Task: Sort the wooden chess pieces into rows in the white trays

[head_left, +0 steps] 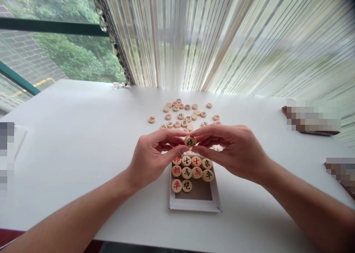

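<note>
Between the fingertips of both hands is a round wooden Chinese chess piece point(190, 142) with a black character facing me. My left hand point(159, 151) pinches its left side, and my right hand point(227, 147) pinches its right side. Just below the hands lies a shallow white cardboard box point(191, 205) with a brown bottom. Inside it, pieces with red and black characters sit in rows, face up. The lowest row has a red piece point(176, 185) and a black piece point(186, 185) at the left, with bare bottom to their right. My hands cover part of the box's far end.
Beyond my hands, several loose chess pieces point(181, 116) are scattered on the white table point(97, 134), some face down. A blurred-out brown-edged object point(310, 120) lies at the right, another point(341, 175) nearer. Strip curtains point(180, 38) hang behind the table.
</note>
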`<state>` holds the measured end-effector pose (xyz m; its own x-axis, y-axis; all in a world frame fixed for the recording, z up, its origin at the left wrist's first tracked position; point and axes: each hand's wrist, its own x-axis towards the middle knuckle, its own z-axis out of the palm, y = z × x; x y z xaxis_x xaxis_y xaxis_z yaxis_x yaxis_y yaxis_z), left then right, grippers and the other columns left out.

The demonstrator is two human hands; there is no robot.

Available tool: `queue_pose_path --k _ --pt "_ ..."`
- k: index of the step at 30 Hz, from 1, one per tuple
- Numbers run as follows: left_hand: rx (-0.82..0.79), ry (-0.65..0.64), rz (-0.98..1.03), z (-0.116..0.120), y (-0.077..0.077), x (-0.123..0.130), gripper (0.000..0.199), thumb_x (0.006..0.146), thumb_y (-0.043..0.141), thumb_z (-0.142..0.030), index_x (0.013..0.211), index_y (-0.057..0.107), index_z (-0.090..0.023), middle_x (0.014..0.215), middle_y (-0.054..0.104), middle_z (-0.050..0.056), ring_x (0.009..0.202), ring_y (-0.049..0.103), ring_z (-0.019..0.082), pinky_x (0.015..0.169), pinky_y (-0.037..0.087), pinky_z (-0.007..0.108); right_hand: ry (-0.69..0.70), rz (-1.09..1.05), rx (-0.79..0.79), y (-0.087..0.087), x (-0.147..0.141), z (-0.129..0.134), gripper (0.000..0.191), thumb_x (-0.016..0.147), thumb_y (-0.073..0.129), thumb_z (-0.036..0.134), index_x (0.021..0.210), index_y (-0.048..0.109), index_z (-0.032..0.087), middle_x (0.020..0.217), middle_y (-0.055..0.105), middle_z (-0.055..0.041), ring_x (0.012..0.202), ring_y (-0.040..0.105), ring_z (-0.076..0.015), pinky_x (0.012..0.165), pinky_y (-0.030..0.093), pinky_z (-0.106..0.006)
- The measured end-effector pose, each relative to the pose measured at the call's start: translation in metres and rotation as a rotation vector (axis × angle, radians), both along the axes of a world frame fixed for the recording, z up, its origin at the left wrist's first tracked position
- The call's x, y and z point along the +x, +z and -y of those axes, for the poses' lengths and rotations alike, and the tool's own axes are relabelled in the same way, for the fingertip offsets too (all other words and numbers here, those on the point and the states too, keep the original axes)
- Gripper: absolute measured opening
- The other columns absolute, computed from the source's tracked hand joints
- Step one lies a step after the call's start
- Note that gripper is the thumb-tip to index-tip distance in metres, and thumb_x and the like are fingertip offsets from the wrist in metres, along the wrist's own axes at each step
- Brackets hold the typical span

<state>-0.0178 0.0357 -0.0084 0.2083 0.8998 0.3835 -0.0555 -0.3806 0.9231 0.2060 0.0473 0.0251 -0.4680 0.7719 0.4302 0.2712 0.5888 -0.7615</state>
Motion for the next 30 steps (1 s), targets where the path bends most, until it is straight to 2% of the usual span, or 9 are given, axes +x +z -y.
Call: queue_pose_path --k 12,17,22,30 --pt "0.002 0.002 0.001 -0.0001 0.0015 0.0002 0.028 0.084 0.089 -0.012 0.110 0.084 -0.019 0.098 0.085 0.003 0.086 0.083 0.015 0.077 0.071 0.018 0.029 -0.022 -0.056 0.0004 -0.0002 -0.0017 0.018 0.090 0.083 0.018 0.107 0.083 0.016 0.089 0.085 -0.0029 0.077 0.081 -0.0123 0.078 0.068 -0.017" --pt "-0.002 0.019 0.014 -0.0002 0.0025 0.0000 0.032 0.078 0.093 -0.011 0.108 0.086 -0.021 0.094 0.085 0.002 0.082 0.082 0.013 0.076 0.070 0.016 0.031 -0.124 -0.238 0.0004 -0.0005 -0.0025 0.027 0.082 0.091 0.018 0.108 0.086 0.018 0.091 0.086 -0.0035 0.079 0.083 -0.0160 0.075 0.069 -0.018" --pt "-0.036 0.004 0.029 0.0001 0.0036 0.0002 0.032 0.075 0.095 -0.013 0.105 0.087 -0.022 0.094 0.086 0.004 0.078 0.082 0.015 0.074 0.070 0.016 0.057 -0.221 -0.409 0.0008 -0.0017 -0.0034 0.027 0.080 0.092 0.016 0.105 0.087 0.023 0.088 0.087 -0.0019 0.080 0.085 -0.0176 0.075 0.071 -0.019" --pt "-0.095 -0.028 0.066 -0.0003 0.0046 0.0005 0.036 0.072 0.096 -0.009 0.104 0.088 -0.023 0.091 0.087 0.003 0.079 0.084 0.016 0.073 0.069 0.015 0.065 -0.251 -0.484 -0.0012 -0.0015 -0.0038 0.029 0.078 0.094 0.018 0.106 0.088 0.025 0.088 0.086 -0.0024 0.078 0.084 -0.0164 0.075 0.070 -0.019"
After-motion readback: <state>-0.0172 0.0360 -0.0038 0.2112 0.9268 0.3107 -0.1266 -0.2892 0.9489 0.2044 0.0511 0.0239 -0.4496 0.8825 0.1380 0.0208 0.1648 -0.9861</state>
